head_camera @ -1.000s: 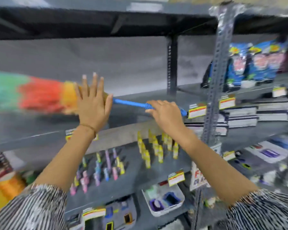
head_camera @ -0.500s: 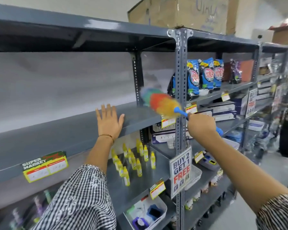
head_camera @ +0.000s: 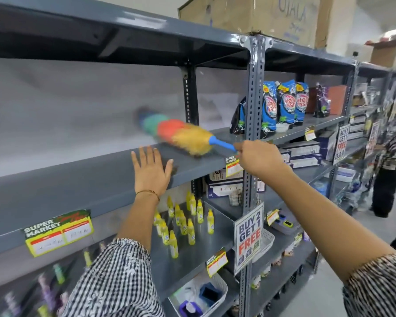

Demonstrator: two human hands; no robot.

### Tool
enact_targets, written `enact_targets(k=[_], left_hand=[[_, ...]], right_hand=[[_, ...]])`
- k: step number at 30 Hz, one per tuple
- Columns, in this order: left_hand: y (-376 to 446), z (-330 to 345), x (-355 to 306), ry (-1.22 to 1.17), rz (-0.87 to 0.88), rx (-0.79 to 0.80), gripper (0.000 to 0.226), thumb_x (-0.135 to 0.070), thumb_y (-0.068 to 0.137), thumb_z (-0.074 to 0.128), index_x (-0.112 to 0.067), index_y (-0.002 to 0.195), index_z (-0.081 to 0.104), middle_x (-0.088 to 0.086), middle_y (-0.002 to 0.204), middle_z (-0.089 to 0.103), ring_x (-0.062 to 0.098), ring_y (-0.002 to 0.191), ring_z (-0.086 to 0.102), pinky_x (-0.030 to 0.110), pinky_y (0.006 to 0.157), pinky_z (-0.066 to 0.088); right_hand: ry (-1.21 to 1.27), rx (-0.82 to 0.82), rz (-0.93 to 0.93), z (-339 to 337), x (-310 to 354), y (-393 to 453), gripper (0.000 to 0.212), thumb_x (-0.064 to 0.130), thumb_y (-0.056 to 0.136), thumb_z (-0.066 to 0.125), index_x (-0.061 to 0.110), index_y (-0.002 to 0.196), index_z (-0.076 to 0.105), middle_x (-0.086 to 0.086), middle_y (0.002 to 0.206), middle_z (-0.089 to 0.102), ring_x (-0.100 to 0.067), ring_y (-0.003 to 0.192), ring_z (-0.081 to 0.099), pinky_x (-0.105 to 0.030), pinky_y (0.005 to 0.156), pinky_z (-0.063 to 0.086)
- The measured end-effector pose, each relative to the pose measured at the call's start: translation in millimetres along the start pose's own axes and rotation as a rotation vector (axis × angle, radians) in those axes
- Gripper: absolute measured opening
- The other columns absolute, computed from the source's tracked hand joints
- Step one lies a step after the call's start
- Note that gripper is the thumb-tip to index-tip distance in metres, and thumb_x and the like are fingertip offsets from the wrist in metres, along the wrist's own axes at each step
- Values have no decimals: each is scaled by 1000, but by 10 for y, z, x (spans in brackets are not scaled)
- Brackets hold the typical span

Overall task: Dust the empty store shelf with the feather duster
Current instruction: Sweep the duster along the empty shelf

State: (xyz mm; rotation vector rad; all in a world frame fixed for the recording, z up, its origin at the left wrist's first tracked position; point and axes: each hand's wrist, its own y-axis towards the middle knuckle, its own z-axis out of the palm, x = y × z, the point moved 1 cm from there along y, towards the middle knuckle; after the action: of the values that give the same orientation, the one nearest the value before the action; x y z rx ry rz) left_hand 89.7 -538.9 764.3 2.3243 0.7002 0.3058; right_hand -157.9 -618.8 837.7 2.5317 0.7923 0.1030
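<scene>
The bare grey metal shelf (head_camera: 82, 179) runs across the left half of the head view at chest height. A feather duster (head_camera: 181, 133) with green, red and yellow fluff and a blue handle lies across the shelf's right end, its head blurred. My right hand (head_camera: 258, 156) is closed on the blue handle, just in front of the grey upright post (head_camera: 253, 124). My left hand (head_camera: 150, 171) rests flat on the shelf's front part, fingers spread, a little left of the duster's fluff and holding nothing.
Blue pouches (head_camera: 284, 106) stand on the neighbouring shelf right of the post. Several yellow bottles (head_camera: 183, 223) fill the shelf below. A "Buy 2 Get 1 Free" sign (head_camera: 249, 236) hangs on the post. A person (head_camera: 393, 170) stands in the aisle at far right. Cardboard boxes (head_camera: 252, 12) sit on top.
The duster has swept from the shelf's left side to its right end, then back slightly left and deeper. My view has turned right along the aisle. My left hand stays flat on the shelf.
</scene>
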Motion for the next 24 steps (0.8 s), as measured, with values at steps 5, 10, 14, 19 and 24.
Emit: enact_targets(k=[5, 10, 14, 19, 24], left_hand=[[13, 33, -9, 11, 13, 7, 67, -48, 95, 19, 2, 139, 27, 24, 150, 27, 40, 141, 11, 57, 115, 1], [17, -23, -12, -8, 14, 26, 65, -48, 95, 18, -1, 139, 28, 22, 151, 25, 39, 141, 8, 58, 114, -2], [-28, -163, 97, -50, -78, -16, 61, -44, 96, 21, 0, 135, 37, 23, 148, 31, 40, 141, 10, 57, 113, -1], [-151, -386, 492, -66, -123, -123, 56, -39, 97, 33, 6, 130, 41, 29, 143, 36, 43, 139, 15, 58, 113, 1], [-451, -594, 1021, 1, -229, -122, 52, -35, 97, 35, 6, 128, 44, 29, 141, 39, 44, 138, 16, 59, 113, 3]], right_hand=[[-112, 177, 137, 211, -11, -63, 24, 7, 94, 40, 9, 109, 59, -6, 79, 59, -22, 68, 58, -29, 61, 40], [-171, 201, -47, 215, 534, -186, 26, 4, 91, 45, 8, 113, 58, -6, 111, 64, -24, 99, 63, -32, 74, 52], [-118, 153, -196, 34, 901, -314, 28, 3, 91, 44, 9, 115, 58, -7, 107, 66, -25, 90, 63, -33, 65, 46], [37, 22, -362, -211, 1256, -378, 28, 9, 93, 42, 10, 115, 59, -11, 105, 66, -30, 89, 63, -32, 61, 38], [207, 33, -125, -238, 881, -214, 28, 13, 92, 45, 12, 115, 61, -12, 97, 64, -30, 77, 56, -33, 61, 40]])
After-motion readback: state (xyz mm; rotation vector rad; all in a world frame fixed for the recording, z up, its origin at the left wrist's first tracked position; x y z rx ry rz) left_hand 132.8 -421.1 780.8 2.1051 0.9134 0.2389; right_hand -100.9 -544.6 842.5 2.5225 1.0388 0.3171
